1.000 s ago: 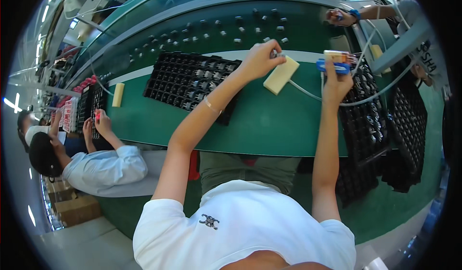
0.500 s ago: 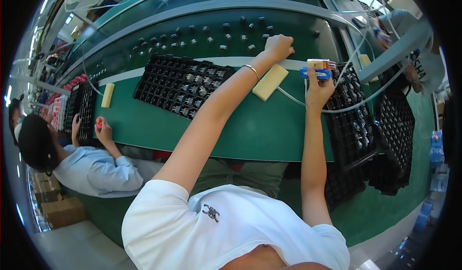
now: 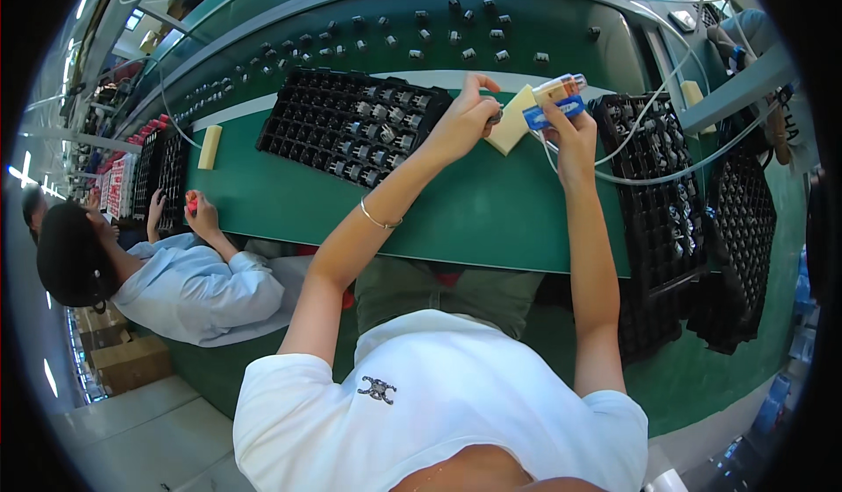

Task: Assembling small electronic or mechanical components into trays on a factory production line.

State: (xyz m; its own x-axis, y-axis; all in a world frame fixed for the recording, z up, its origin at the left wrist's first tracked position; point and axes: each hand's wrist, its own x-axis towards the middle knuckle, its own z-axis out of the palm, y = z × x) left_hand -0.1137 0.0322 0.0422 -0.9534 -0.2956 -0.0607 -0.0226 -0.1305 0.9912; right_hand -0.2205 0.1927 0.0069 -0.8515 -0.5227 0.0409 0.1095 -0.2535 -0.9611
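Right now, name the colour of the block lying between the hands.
The block is pale yellow; see the head view.

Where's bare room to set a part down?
Bare green tabletop lies between the middle black tray, the right black tray and the near edge. A smaller patch separates the middle tray from the left yellow block. Crowded: far side, with small metal parts; near the right hand, with another yellow block.
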